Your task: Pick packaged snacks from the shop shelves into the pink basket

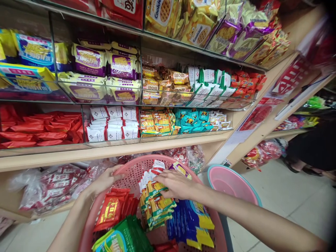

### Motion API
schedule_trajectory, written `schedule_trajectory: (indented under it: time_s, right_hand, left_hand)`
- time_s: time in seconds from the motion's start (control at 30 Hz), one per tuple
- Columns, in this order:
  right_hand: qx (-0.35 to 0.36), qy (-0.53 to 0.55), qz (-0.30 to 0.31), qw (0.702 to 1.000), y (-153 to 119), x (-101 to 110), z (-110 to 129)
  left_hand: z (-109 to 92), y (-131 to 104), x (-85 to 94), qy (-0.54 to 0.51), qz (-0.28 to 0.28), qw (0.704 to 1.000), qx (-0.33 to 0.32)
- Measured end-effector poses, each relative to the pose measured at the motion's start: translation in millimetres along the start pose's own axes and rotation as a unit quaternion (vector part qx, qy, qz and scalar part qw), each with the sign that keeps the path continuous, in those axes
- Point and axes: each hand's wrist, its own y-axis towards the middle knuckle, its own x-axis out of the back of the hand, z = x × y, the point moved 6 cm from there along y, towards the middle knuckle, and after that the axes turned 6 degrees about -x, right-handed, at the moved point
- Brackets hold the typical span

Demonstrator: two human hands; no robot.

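Observation:
A pink perforated plastic basket point(219, 224) stands in front of me, filled with snack packets in groups. My left hand point(109, 177) is at its upper left rim, fingers stretched over the inner wall. My right hand point(174, 182) lies over the middle of the basket with thumb and fingers apart, touching the small yellow-and-green packets point(159, 206) and the white packets point(149, 176) beside them. On the left are red packets point(111, 210) and a green biscuit packet point(128, 234). Blue-and-yellow packets point(187, 222) lie to the right; a purple-and-yellow packet point(181, 168) is behind my right hand.
Shelves with clear dividers point(112, 98) rise ahead, stocked with biscuit packets. Clear bags of red-printed packets point(56, 187) sit beneath the bottom shelf. Another pink basin point(231, 183) with a blue rim stands at right. A person in dark clothing point(312, 147) is at far right.

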Motion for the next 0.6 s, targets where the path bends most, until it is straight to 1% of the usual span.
schedule_trajectory:
  time_s: [0.1,0.2,0.27,0.3,0.37,0.4,0.43,0.47,0.53,0.6]
  right_hand:
    - [0.01,-0.005,-0.007,1.0,-3.1,3.2,4.3]
    - [0.01,0.026,-0.051,0.998,-11.9,18.5,7.7]
    - [-0.009,0.071,-0.105,0.992,-24.6,31.8,2.2]
    - [-0.031,0.094,-0.143,0.985,-34.0,37.1,-4.9]
    - [-0.11,0.133,-0.235,0.956,-61.2,39.2,-28.1]
    - [-0.167,0.15,-0.282,0.933,-79.2,34.0,-42.7]
    - [-0.227,0.167,-0.322,0.904,-99.6,24.0,-57.3]
    - [-0.288,0.186,-0.346,0.873,-120.6,8.9,-70.4]
    - [-0.389,0.227,-0.349,0.821,-159.8,-30.0,-87.5]
    - [-0.46,0.298,-0.334,0.767,-191.8,-68.9,-90.9]
  left_hand:
    - [-4.5,-2.0,-1.5,0.008,0.004,1.0,0.001]
    - [-8.6,-3.0,-2.1,0.01,0.003,1.0,-0.008]
    - [-9.8,-3.3,-1.4,0.006,-0.003,1.0,-0.01]
    - [-9.8,-3.4,-0.8,0.003,-0.007,1.0,-0.008]
    - [-9.6,-3.8,1.1,0.005,-0.016,1.0,-0.005]
    - [-9.6,-4.2,2.3,0.01,-0.021,1.0,-0.005]
    - [-9.7,-4.9,3.4,0.017,-0.025,1.0,-0.007]
    - [-10.3,-5.7,4.2,0.024,-0.026,0.999,-0.011]
    - [-12.1,-8.0,4.9,0.036,-0.022,0.999,-0.02]
    - [-14.5,-10.3,4.8,0.045,-0.018,0.998,-0.025]
